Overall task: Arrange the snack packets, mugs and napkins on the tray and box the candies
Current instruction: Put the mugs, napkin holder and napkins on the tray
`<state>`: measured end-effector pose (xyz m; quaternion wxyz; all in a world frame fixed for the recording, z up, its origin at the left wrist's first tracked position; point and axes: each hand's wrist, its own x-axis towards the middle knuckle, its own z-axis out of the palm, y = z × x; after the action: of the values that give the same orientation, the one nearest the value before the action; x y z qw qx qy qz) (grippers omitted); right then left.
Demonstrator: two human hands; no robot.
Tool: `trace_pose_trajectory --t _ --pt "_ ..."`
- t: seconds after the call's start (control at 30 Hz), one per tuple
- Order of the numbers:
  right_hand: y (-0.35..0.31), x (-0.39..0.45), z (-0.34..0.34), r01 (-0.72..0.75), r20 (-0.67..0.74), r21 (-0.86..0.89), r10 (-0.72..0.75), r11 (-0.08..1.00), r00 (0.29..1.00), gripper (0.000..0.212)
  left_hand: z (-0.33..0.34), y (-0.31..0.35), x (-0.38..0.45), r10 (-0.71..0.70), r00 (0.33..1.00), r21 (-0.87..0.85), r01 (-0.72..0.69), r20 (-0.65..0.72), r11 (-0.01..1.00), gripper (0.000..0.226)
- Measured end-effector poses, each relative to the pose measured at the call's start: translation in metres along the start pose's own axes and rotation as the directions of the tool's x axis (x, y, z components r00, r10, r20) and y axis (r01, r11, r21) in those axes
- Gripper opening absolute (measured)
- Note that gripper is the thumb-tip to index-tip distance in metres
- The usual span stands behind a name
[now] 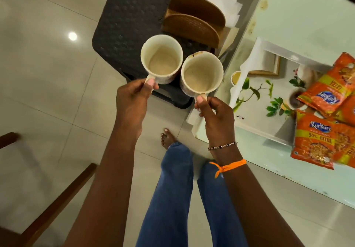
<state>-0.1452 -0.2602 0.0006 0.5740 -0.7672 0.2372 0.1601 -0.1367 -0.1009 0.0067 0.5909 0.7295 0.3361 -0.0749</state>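
Dangling from hands (132, 100): mugs (161, 59).

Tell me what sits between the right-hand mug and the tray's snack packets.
In the head view, only bare leaf-printed tray floor separates the right-hand mug from the snack packets.

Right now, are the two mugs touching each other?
Cannot tell. In the head view the left mug and right mug overlap at their rims, with no gap visible, but one may simply sit in front.

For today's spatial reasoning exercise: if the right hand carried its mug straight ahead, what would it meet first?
Probably the wooden napkin holder on the dark stool; the right hand with its mug points there, though depth is unclear.
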Motion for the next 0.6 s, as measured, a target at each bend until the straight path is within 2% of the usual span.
trace_pose_trajectory --t 0.2,0.4,0.6 --pt "0.024 -0.033 -0.071 0.019 -0.084 -0.081 -0.026 0.997 0.996 0.021 0.03 -0.021 -0.067 -0.021 0.997 0.074 0.016 0.071 0.997 0.014" --pt "0.054 -0.043 -0.134 0.02 -0.228 -0.068 -0.035 0.997 0.973 0.025 0.097 -0.017 -0.113 -0.055 0.979 0.025 0.051 0.198 0.998 0.014" --pt "0.077 -0.032 -0.169 -0.042 -0.299 -0.062 0.022 0.997 0.954 0.027 0.16 -0.021 -0.131 -0.068 0.976 -0.012 0.072 0.208 0.997 0.014"
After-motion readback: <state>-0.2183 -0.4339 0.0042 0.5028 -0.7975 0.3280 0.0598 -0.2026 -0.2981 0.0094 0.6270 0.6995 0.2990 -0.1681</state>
